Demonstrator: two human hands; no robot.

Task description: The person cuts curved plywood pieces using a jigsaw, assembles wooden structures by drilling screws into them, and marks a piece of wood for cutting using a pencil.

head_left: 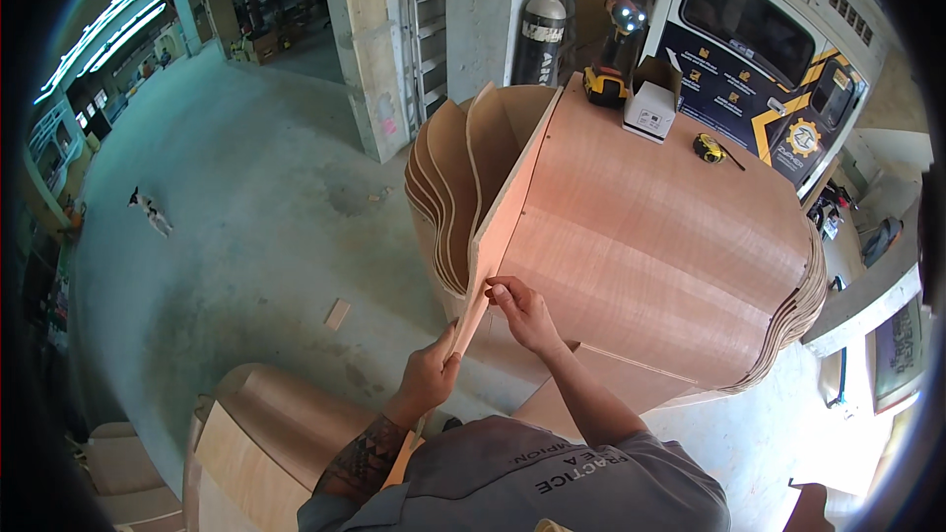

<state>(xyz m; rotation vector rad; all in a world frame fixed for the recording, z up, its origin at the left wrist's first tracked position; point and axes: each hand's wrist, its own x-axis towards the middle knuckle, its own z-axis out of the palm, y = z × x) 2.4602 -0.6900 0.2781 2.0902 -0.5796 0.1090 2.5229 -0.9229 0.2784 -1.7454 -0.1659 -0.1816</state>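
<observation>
— What stands around the work?

— A big stack of plywood sheets (670,236) fills the middle. On its far end sit 1 cordless drill (616,49), 1 small white box (650,108) with its flap up, and 1 yellow tape measure (708,147). Behind them are a dark gas cylinder (538,37), a concrete pillar (488,10) and a white vehicle (769,49). A small scrap of wood (337,314) lies on the concrete floor (246,197) to the left, and a second, lower pile of plywood (266,443) sits near the person's left arm.

— Anything in the way?

— Several loose curved sheets (448,187), about 5, lean against the stack's left side, just behind the raised sheet.

— And the hands?

— 2, both on 1 thin plywood sheet (507,187) stood on edge at the stack's near left corner. The left hand (431,374) is closed around its lower edge, thumb up along the wood. The right hand (522,313) pinches the same edge a little higher, fingers curled over it.

— Where does that sheet lie?

— Tilted upright, leaning on the stack's left edge.
</observation>
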